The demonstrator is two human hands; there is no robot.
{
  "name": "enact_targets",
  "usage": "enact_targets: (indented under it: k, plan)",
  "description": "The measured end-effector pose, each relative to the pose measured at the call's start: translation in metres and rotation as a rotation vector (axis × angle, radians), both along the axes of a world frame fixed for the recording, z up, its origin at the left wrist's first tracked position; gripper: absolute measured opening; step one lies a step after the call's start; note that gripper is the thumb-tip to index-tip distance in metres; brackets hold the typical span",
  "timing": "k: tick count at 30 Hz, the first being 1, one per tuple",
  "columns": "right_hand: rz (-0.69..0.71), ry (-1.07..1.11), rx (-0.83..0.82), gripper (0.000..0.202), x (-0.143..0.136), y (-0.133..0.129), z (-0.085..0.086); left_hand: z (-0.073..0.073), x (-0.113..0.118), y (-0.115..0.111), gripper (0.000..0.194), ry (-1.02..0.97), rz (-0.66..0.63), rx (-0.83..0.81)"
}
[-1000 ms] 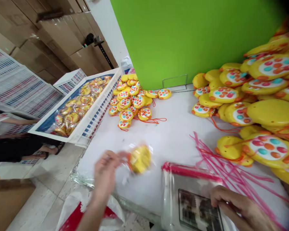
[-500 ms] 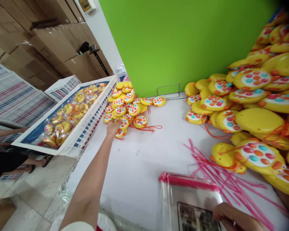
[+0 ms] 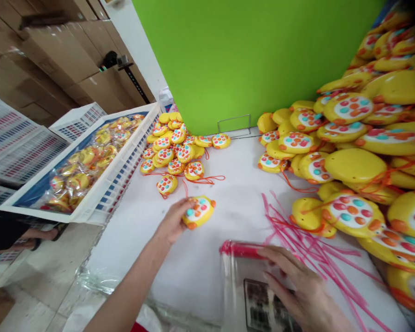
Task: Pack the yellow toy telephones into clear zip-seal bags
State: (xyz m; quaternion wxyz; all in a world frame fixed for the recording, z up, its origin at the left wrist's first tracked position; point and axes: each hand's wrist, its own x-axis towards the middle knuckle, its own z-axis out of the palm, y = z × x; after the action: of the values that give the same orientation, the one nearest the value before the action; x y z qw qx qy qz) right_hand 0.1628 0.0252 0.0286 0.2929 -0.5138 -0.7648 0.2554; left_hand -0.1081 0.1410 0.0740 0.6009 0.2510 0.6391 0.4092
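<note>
My left hand [image 3: 174, 220] holds a yellow duck-shaped toy [image 3: 201, 210] by its side, above the white table. The toy's face has a white panel with coloured buttons. My right hand [image 3: 299, 279] lies over a stack of clear plastic bags [image 3: 233, 281], its fingers stretched out and thumb apart. The fingertips are at the bags' pink top edge [image 3: 244, 249]; whether they press on it I cannot tell. A small pile of similar toys [image 3: 164, 154] lies beyond my left hand, with one toy [image 3: 166, 184] set apart in front.
A large heap of duck toys [image 3: 356, 166] with orange cords fills the right side. Loose pink strips [image 3: 307, 244] lie before it. A white crate [image 3: 79, 216] of bagged toys stands left. A green panel [image 3: 256, 60] rises behind; a person's leg [image 3: 44, 234] shows at far left.
My left hand has come back from the small pile toward me, now with a duck toy in it. My right hand has moved up to the bags' pink edge, fingers extended.
</note>
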Motion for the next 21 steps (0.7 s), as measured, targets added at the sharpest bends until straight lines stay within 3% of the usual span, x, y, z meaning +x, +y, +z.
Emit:
enact_targets:
  k: [5,8,10,13,17,21]
  plan:
    - [0.049,-0.107,0.193,0.045,-0.018,0.01,0.011,-0.018,0.067,-0.056,0.026,-0.32,-0.219,-0.141]
    - [0.174,-0.096,0.142,0.047,-0.011,0.006,0.011,-0.024,0.083,-0.073,0.03,-0.388,-0.298,-0.196]
    - [0.169,-0.017,0.034,0.044,-0.004,0.002,0.011,-0.027,0.081,-0.08,0.043,-0.355,-0.378,-0.206]
    - [0.009,0.124,-0.142,0.037,0.007,-0.007,0.009,-0.031,0.069,-0.09,0.051,-0.224,-0.59,-0.149]
    - [-0.091,0.216,-0.299,0.037,0.016,-0.017,0.004,-0.03,0.05,-0.103,0.03,0.189,-0.831,0.006]
    - [-0.158,0.165,-0.357,0.039,0.028,-0.022,-0.003,-0.002,0.032,-0.106,0.028,0.647,-0.891,0.088]
